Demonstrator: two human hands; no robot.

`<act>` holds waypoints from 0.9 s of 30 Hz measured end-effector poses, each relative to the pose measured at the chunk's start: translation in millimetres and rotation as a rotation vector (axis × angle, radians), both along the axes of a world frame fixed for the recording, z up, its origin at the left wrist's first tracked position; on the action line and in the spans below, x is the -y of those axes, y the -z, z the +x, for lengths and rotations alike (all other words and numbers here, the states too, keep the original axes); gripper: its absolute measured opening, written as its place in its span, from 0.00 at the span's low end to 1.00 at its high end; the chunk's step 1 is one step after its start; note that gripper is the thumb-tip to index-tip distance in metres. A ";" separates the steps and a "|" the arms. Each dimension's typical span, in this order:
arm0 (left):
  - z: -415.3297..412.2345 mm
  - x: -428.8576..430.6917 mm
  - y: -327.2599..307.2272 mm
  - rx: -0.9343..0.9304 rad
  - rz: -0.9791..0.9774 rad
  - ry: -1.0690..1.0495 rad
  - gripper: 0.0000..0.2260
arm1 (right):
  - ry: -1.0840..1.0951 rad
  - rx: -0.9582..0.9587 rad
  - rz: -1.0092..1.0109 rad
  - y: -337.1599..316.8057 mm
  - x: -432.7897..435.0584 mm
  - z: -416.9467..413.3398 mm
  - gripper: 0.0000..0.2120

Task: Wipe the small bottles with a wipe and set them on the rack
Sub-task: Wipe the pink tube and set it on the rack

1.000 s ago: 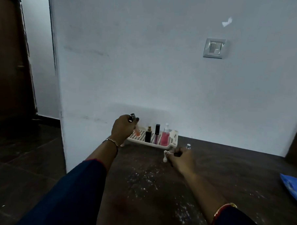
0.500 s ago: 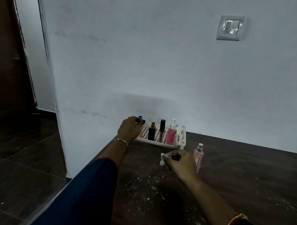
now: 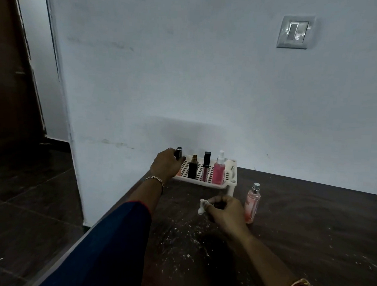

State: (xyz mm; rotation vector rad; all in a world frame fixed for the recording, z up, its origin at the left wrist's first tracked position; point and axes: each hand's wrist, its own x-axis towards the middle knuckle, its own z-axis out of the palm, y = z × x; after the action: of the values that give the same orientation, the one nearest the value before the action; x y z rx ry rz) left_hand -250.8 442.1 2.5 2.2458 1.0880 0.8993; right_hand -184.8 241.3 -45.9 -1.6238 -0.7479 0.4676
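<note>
A white perforated rack [image 3: 231, 181] stands on the dark table against the wall. On it stand a black bottle with a gold cap [image 3: 192, 169], a slim tube with a black cap [image 3: 206, 169] and a pink spray bottle [image 3: 219, 171]. My left hand [image 3: 165, 164] grips a small bottle with a dark cap [image 3: 178, 153] upright over the rack's left end; its body is mostly hidden by my fingers. My right hand [image 3: 225, 211] pinches a crumpled white wipe [image 3: 202, 206] in front of the rack. A pale pink spray bottle [image 3: 252, 203] stands on the table just right of that hand.
The dark table [image 3: 309, 234] is speckled with white crumbs near my arms. Its left edge drops to a dark tiled floor [image 3: 29, 200]. A white wall rises behind the rack, with a switch plate [image 3: 295, 31] high on the right. A dark door [image 3: 11, 70] is at far left.
My left hand has lowered the dark-capped bottle toward the rack's left end. The view shifted, bringing the pale pink bottle into full sight. My right hand stays in place with the wipe.
</note>
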 end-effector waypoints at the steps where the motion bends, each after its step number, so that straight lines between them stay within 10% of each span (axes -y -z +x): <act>1: -0.4 -0.4 -0.4 -0.006 0.004 0.003 0.18 | -0.003 -0.011 0.000 -0.6 0.2 -0.1 0.06; 14: -16.8 26.2 -28.8 0.035 0.060 -0.016 0.37 | -0.032 -0.030 0.067 -19.4 31.6 -0.7 0.04; 27: -23.0 43.7 -21.9 -0.130 0.049 -0.037 0.18 | 0.025 -0.054 0.083 -33.2 75.3 9.5 0.04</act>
State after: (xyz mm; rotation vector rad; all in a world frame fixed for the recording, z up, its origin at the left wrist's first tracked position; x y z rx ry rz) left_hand -273.8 398.4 24.4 2.3597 1.1799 0.8125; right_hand -175.3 166.0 -12.7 -1.5355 -0.6971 0.4555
